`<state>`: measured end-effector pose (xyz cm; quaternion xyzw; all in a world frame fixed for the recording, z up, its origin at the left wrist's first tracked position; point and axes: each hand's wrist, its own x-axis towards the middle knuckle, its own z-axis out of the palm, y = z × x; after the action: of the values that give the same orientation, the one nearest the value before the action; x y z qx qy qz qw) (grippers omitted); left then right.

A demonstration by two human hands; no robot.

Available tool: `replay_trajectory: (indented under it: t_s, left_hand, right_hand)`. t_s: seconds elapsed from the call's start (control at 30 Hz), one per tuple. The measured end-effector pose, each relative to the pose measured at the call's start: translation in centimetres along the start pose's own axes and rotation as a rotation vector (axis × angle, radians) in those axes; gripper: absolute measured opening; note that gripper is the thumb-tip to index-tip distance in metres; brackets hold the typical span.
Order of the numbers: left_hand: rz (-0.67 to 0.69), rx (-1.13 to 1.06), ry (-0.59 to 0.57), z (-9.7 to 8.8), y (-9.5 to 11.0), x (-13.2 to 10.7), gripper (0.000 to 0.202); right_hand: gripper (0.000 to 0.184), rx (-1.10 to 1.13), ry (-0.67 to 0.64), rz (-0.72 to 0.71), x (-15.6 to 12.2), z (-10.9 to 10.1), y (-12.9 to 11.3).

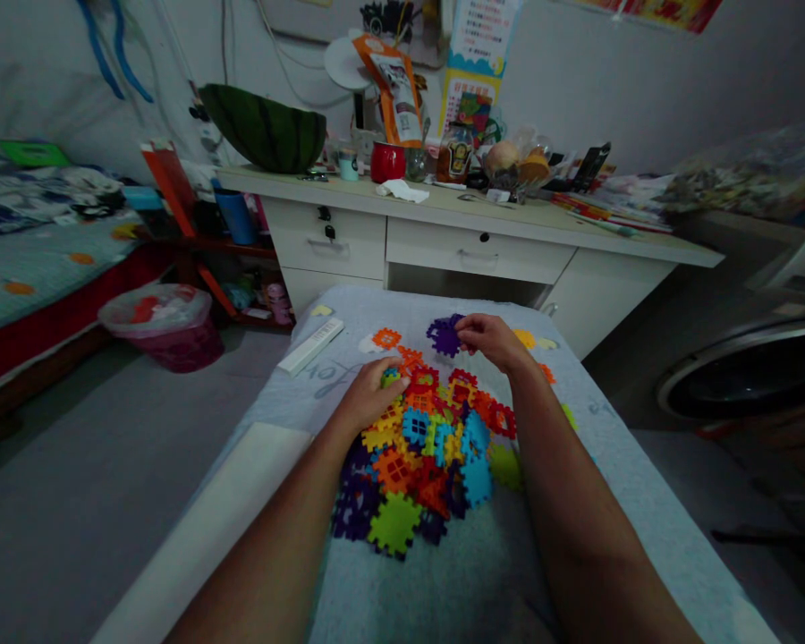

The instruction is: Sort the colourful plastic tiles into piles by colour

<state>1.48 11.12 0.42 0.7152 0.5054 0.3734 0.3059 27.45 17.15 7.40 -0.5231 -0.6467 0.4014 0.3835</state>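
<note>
A heap of coloured interlocking plastic tiles (429,456) in purple, orange, green, blue, red and yellow lies on a pale blue cloth-covered surface (617,483) in front of me. My right hand (491,341) pinches a purple tile (444,335) at the far edge of the heap. My left hand (368,394) rests on the heap's left side with fingers curled over a small green piece (390,377). A loose orange tile (386,338) lies just beyond the left hand.
A white flat box (310,346) lies at the cloth's far left. Beyond stands a white desk (470,234) crowded with a halved watermelon (265,128), red mug (387,162), bags and books. A pink bin (167,326) sits on the floor left; a washing machine (744,367) stands at right.
</note>
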Motion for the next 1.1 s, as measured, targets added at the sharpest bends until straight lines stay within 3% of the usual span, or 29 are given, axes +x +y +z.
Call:
replay_trajectory:
  t_s: [0.17,0.27,0.33,0.6,0.83,1.1]
  left_hand:
    - [0.002,-0.006,0.0,-0.1,0.1,-0.1,0.043]
    - [0.006,0.006,-0.006,-0.2,0.2,-0.1,0.042]
    - [0.008,0.02,-0.011,-0.3,0.2,-0.1,0.041]
    - [0.036,0.061,-0.022,-0.3,0.4,-0.1,0.042]
    - [0.045,0.09,-0.025,-0.3,0.5,-0.2,0.04]
    - [0.07,0.083,-0.026,0.0,-0.2,0.0,0.042]
  right_hand:
    - [0.018,-0.089,0.496,0.017,1.5,-1.2,3.1]
    - [0.021,-0.207,0.668,0.033,1.9,-1.6,5.3]
    - [0.022,-0.267,0.701,0.033,2.0,-1.7,6.5]
    - [0.023,-0.396,0.719,-0.007,2.5,-1.1,8.2]
    - [0.028,-0.46,0.5,-0.034,2.4,0.0,7.9]
    - [0.029,-0.642,0.279,0.018,1.3,-1.2,4.8]
